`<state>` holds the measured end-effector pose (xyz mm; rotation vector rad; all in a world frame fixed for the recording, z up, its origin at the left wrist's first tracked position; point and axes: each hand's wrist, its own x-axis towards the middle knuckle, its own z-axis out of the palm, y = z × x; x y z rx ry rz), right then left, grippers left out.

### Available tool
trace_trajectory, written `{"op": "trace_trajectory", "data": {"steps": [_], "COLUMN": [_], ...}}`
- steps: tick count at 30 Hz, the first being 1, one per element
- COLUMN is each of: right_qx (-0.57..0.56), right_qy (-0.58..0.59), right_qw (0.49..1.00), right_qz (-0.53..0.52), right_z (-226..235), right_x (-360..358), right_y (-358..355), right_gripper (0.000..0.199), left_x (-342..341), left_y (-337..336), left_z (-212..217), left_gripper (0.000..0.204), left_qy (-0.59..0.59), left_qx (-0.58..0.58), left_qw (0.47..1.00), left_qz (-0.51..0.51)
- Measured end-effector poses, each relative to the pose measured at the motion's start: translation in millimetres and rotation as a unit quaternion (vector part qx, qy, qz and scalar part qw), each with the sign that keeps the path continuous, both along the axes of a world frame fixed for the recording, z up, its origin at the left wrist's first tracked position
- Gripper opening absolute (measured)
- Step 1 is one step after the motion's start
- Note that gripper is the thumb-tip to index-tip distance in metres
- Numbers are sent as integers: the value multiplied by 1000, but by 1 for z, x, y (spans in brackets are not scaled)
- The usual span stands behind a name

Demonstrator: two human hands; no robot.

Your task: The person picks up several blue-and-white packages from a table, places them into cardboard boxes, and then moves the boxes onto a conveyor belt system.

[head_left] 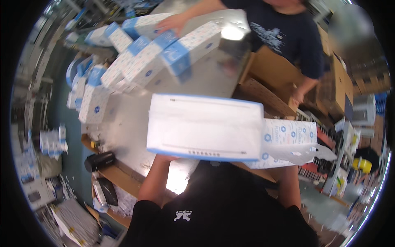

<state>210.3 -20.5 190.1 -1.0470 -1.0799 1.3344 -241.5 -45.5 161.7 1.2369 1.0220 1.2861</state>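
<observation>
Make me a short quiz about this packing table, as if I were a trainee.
1. True or false: the large white blue-edged carton is held up above the shiny metal table.
2. Which lies beyond it: A) a pile of white-and-blue dotted boxes, B) a row of glass bottles?
3. What does the co-worker's hand touch?

Key: 1 true. 2 A. 3 A dotted box at the top of the pile.
</observation>
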Motion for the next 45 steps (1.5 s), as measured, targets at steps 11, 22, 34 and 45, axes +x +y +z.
{"op": "trace_trajectory", "data": {"steps": [11, 22, 34, 45], "right_qx": [-77, -223, -204, -132], "right_qy": [182, 123, 13, -650], "right_qw": [880, 809, 890, 748], "right_qz": [-432, -530, -407, 21], "right_z": [78, 62, 4, -210], "right_x": [213, 213, 154, 41], "right_y": [-167, -183, -114, -7], "right_gripper": [62, 55, 51, 73], "left_x": [272, 375, 362, 322], "left_y": [90, 80, 106, 52], "left_z": [-30, -234, -326, -262], "left_gripper": [94, 98, 44, 53], "left_qy": [359, 683, 580, 580], "left_qx": [156, 41, 189, 137], "left_qw": [876, 580, 674, 635], "left_qz": [-281, -443, -417, -491]}}
